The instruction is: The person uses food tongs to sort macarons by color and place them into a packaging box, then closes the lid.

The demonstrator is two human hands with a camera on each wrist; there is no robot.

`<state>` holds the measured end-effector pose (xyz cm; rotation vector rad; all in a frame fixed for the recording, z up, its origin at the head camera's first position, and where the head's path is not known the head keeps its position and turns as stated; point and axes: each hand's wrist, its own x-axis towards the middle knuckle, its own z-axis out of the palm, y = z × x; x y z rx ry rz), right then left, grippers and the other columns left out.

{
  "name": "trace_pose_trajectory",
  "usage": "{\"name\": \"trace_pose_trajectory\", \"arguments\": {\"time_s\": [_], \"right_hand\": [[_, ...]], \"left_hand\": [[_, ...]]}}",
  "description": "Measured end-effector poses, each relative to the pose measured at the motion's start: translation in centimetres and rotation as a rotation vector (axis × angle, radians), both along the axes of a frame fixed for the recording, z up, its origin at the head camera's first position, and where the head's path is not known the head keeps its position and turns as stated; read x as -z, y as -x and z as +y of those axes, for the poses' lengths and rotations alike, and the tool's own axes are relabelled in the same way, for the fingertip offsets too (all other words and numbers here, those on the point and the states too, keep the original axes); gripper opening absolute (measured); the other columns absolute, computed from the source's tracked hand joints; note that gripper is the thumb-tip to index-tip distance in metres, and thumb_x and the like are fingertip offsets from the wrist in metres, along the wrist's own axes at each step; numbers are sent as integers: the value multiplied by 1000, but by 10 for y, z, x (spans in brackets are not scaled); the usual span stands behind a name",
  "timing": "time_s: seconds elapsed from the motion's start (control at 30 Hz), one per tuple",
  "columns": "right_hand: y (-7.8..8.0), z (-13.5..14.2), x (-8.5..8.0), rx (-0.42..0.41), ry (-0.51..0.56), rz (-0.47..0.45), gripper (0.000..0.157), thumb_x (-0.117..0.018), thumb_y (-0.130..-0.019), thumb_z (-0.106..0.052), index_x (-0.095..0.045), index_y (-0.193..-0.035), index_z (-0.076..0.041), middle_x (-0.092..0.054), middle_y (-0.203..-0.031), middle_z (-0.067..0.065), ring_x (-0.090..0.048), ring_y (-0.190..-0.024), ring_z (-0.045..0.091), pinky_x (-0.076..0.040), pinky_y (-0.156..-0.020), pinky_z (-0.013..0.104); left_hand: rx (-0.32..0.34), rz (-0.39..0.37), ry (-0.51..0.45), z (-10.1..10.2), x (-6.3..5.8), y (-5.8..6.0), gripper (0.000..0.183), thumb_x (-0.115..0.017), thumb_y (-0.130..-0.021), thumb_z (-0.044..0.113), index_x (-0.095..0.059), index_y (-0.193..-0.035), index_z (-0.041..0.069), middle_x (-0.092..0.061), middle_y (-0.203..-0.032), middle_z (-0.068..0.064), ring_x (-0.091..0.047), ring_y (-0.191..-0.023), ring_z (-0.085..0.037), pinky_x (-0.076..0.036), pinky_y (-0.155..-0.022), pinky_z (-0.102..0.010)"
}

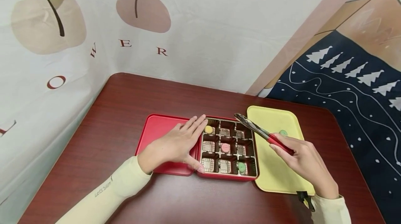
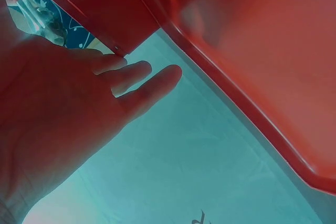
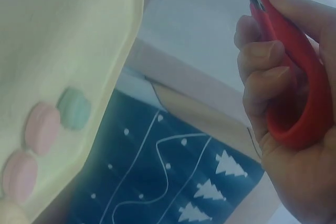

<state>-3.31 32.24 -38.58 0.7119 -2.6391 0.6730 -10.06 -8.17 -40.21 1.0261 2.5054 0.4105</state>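
My right hand (image 1: 310, 157) grips a pair of metal tongs (image 1: 255, 129) by their red handle (image 3: 312, 93). Their tips reach over the back right corner of a red box (image 1: 230, 176). A dark, shiny insert divides the box into several compartments. Inside lie a yellow macaron (image 1: 208, 129) at the back left, a pink macaron (image 1: 225, 147) in the middle and a green macaron (image 1: 241, 167) at the front right. With fingers extended, my left hand (image 1: 175, 145) rests along the box's left edge, above a red lid (image 1: 161, 125).
A yellow tray (image 1: 270, 178) stands to the box's right, partly under my right hand. On it the right wrist view shows a green macaron (image 3: 74, 108), a pink macaron (image 3: 43, 128) and another pink macaron (image 3: 20, 176). Printed cloth (image 1: 219, 43) hangs behind the brown table (image 1: 131, 95).
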Motion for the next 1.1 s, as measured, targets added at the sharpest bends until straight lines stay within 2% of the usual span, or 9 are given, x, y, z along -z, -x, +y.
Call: {"name": "trace_pose_trajectory", "arguments": {"time_s": [0.17,0.3,0.4,0.57,0.83,1.1], "right_hand": [[3,-7,7,-15,-7,-32,47,-94,-80,-2,-83,-125,-7,-80,-99,-2,-54,-67,6,-38,-54,14],[5,-14,11,-48,1,-34,49,-94,-79,0,-82,-126,-5,-81,-103,1,-59,-70,6,-42,-56,15],[6,-18,14,-66,-7,-34,50,-94,-79,0,-82,-127,-5,-82,-109,5,-68,-78,9,-47,-61,17],[7,-20,18,-71,-28,-46,48,-93,-81,-2,-82,-128,-7,-82,-112,3,-77,-88,14,-52,-66,19],[8,-20,24,-73,-39,-82,45,-92,-85,-3,-82,-129,-8,-82,-115,3,-76,-89,14,-51,-66,18],[11,-20,27,-82,-49,-72,45,-92,-84,-4,-82,-128,-7,-82,-113,1,-78,-92,17,-56,-70,22]], "left_hand": [[3,3,6,1,2,0,153,-84,-72,83,-2,-176,7,4,-183,-12,-4,-167,-38,-23,-126,-67],[1,2,6,1,3,0,153,-84,-72,83,-3,-176,7,4,-183,-12,-4,-167,-38,-23,-126,-67],[3,4,6,1,2,0,152,-84,-72,83,-3,-176,6,4,-183,-12,-4,-167,-38,-23,-126,-66],[4,6,6,1,2,0,153,-84,-72,83,-2,-176,7,4,-183,-12,-5,-167,-38,-23,-126,-67],[15,20,-2,1,1,1,152,-84,-72,83,-4,-175,5,2,-183,-14,-7,-166,-40,-25,-125,-67],[10,10,-1,1,1,1,152,-83,-73,84,-4,-176,6,3,-183,-14,-6,-166,-39,-25,-125,-67]]}}
